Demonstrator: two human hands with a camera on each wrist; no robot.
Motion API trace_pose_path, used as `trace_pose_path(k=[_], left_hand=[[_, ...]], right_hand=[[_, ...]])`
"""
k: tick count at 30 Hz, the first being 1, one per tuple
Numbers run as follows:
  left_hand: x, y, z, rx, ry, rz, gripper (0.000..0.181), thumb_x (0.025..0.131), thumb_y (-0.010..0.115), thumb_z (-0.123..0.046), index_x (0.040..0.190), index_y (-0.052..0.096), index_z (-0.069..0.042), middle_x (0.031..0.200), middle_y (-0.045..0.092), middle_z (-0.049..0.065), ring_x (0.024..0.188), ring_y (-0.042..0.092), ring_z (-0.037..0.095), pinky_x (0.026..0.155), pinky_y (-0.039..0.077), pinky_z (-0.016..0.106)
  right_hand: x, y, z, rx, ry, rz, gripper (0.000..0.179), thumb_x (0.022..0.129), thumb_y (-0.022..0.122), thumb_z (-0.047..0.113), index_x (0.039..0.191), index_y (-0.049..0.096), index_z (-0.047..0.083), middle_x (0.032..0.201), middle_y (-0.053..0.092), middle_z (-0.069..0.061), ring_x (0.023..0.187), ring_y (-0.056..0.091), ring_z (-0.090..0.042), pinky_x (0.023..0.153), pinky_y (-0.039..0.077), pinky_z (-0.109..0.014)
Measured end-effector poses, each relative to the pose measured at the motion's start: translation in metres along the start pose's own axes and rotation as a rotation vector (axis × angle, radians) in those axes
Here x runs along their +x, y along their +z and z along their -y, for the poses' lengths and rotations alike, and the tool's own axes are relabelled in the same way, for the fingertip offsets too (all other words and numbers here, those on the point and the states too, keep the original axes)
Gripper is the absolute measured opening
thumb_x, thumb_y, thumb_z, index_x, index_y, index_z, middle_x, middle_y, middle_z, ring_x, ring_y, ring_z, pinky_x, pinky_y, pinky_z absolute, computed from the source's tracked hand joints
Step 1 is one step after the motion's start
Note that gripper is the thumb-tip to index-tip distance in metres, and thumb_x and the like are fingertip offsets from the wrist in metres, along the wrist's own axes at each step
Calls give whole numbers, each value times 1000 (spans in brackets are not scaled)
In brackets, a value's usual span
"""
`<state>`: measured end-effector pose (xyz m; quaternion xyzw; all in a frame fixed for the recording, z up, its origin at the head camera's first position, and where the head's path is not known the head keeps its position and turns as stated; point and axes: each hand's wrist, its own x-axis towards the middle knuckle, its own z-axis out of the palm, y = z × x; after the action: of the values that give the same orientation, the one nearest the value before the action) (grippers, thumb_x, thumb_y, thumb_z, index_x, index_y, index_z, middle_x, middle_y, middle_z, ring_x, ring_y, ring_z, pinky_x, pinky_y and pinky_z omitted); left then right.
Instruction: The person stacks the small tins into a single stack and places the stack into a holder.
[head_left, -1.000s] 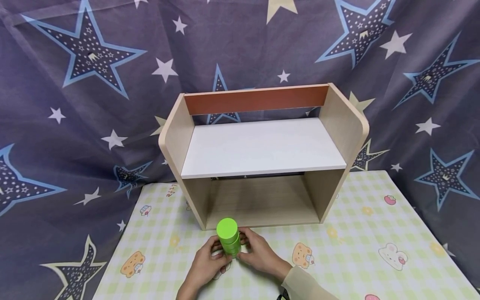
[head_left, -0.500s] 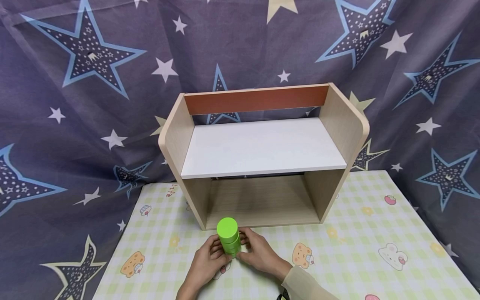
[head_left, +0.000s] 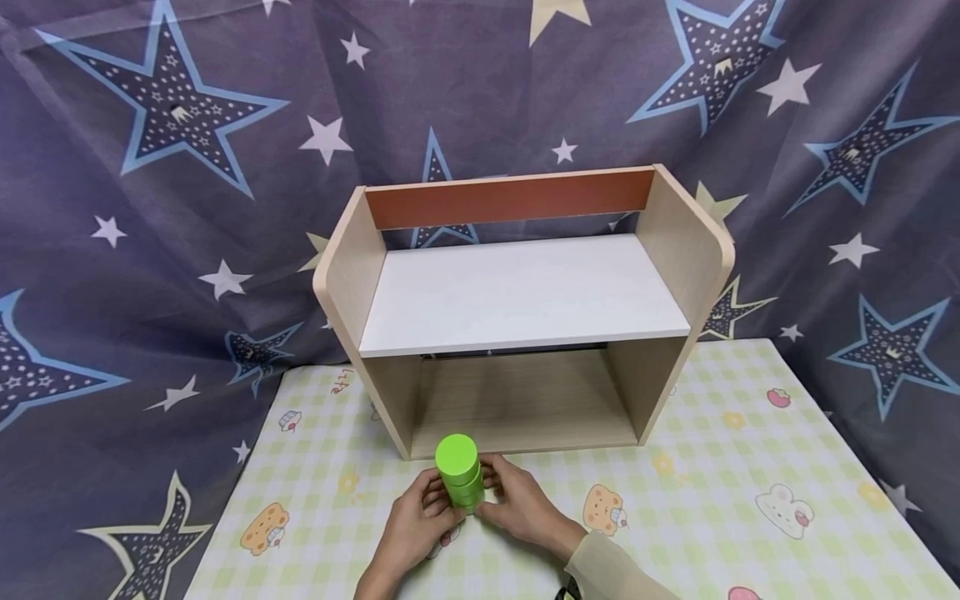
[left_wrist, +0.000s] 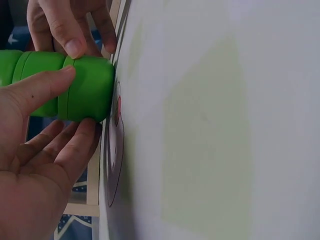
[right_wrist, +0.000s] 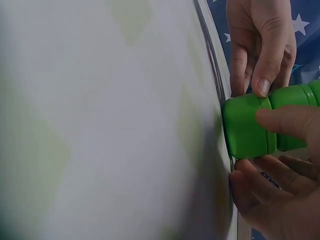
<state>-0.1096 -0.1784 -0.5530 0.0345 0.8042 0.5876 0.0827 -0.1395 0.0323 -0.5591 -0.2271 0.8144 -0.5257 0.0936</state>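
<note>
Head view: the green cylinder [head_left: 459, 467] stands upright on the table [head_left: 697, 533], near the front edge of the shelf [head_left: 525, 292] and at about 7 o'clock from its middle. Both hands grasp the cylinder: left hand [head_left: 416, 521] at 8 o'clock from it, right hand [head_left: 521, 508] at 4 o'clock. A pale sleeve [head_left: 611, 567] covers the right forearm, further out at 4 o'clock. Rabbit print [head_left: 783, 510] on the cloth, 3 o'clock, well apart. Star-patterned curtain [head_left: 487, 92] behind the shelf, 12 o'clock.

Left wrist view: cylinder at 10 o'clock, base against the table, which fills 3 o'clock. Left hand at 8 o'clock grips it, thumb on the near side, fingertips beneath. Right hand at 11 o'clock, thumb tip pressed near a seam.

Right wrist view: cylinder at 3 o'clock; its far end runs out of frame. Right hand at 4 o'clock grips it between thumb and fingers. Left hand at 2 o'clock, thumb tip touching near the same seam. Table at 9 o'clock.
</note>
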Motion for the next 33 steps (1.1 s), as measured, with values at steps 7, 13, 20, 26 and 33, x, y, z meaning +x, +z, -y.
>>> trace_pose_path(k=[7,13,20,26,33], left_hand=[[2,7,-4,-82,2,25,66,86,81,-11,143,48,-5,133,57,22,122,58,35,95,53,33],[4,11,-2,-83,24,29,68,85,82,-12,143,48,-6,134,57,21,122,58,33,94,52,31],[-1,18,-20,-63,35,41,61,87,78,-3,140,49,0,132,56,25,122,57,38,96,52,34],[1,23,-16,-73,62,53,62,87,79,-6,141,49,-3,133,57,23,122,58,34,96,51,32],[6,28,-10,-71,102,75,64,86,82,-16,141,50,-6,134,58,19,122,59,30,95,51,28]], right_hand=[[-4,-8,2,-12,17,-9,63,86,78,8,141,49,9,117,62,0,105,61,-15,92,53,-37],[-9,-12,3,-33,-3,-36,63,85,78,7,141,49,7,118,63,-2,105,62,-16,92,53,-38],[-15,-18,4,-59,10,-56,64,84,79,7,140,49,6,117,63,-2,104,61,-14,91,54,-37],[-20,-21,3,-50,-13,-64,63,85,79,7,140,48,6,119,64,-3,105,62,-17,93,53,-39],[-28,-26,1,-39,-37,-85,63,85,79,6,140,48,7,119,64,-4,105,63,-18,93,54,-35]])
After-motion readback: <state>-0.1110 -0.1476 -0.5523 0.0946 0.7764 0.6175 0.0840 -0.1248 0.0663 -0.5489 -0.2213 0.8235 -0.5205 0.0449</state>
